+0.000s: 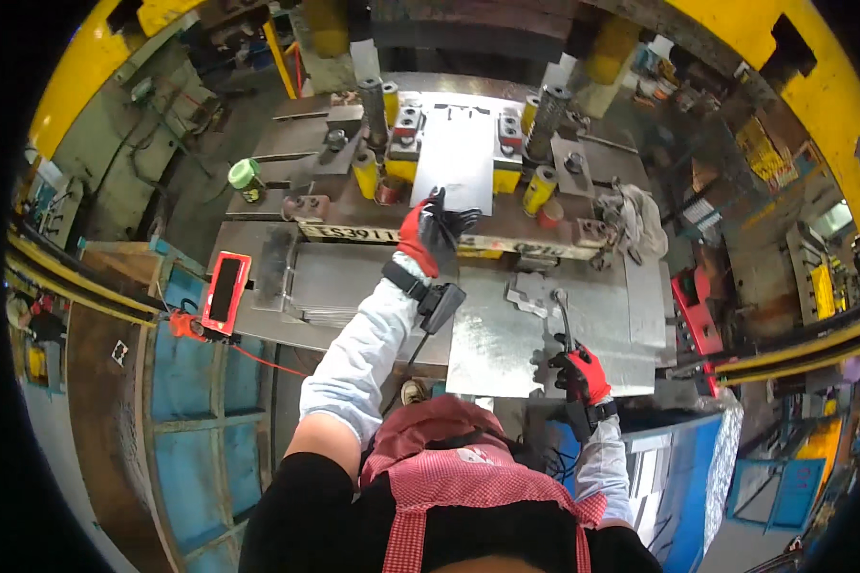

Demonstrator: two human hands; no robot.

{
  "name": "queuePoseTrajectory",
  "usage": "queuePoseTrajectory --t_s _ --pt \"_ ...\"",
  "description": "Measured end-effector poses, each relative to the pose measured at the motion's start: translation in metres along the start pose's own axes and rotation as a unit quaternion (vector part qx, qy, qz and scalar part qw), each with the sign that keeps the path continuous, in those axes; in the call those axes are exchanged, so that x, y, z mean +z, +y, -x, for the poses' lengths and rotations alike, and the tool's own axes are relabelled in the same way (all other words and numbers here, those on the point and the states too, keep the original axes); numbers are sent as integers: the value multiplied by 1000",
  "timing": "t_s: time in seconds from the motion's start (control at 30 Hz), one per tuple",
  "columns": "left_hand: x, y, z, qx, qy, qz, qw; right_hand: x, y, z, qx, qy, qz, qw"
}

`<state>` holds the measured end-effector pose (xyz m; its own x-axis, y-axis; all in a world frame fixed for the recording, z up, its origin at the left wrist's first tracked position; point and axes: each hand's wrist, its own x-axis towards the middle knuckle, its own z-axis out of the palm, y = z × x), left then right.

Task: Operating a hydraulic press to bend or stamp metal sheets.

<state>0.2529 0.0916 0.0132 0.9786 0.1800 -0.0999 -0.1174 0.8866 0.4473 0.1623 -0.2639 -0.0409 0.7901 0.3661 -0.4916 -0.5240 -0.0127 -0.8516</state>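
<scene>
My left hand (438, 232), in a red and black glove, is at the near edge of a bright flat metal sheet (459, 158). Its fingers are spread, some over the sheet's edge; whether they press on it I cannot tell. The sheet lies between two guide blocks of a press die (354, 212). Lower right, my right hand (580, 374), gloved alike, is closed around the handle of a long metal tool with a ring-like end (568, 325). That end points away from me, beside an irregular cut metal piece (530, 292) on a shiny metal table plate (497, 349).
A stack of metal sheets (339, 277) lies left of the plate. Yellow cylinders (539, 189) and coil springs (549, 119) stand around the die. A red-framed box (226, 291), a green-lidded container (245, 176), a grey rag (637, 220) and a blue bin (688, 468) are around the sides.
</scene>
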Motion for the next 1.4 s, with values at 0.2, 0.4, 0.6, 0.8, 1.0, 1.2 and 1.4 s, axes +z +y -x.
queuePoseTrajectory --t_s 0.2,0.4,0.6,0.8,1.0,1.2,1.4 --pt "7 10 -32 -1 34 7 999 13 -1 -13 -11 46 28 998" --pt "1 12 -26 30 -52 23 998 5 7 1 2 26 -7 1000" --pt "13 19 68 11 50 -144 988 -77 67 -11 -135 34 116 983" --pt "-135 -28 213 252 158 -674 676 -83 83 -11 -102 2 -246 964" --pt "-148 -26 238 -46 178 -929 321 -79 82 -11 -106 -11 -238 965" --pt "-153 -20 227 -114 179 -914 345 -85 83 -9 -105 -35 -234 966" --pt "-154 -16 219 -197 178 -906 330 -88 83 -9 -104 -52 -224 968"
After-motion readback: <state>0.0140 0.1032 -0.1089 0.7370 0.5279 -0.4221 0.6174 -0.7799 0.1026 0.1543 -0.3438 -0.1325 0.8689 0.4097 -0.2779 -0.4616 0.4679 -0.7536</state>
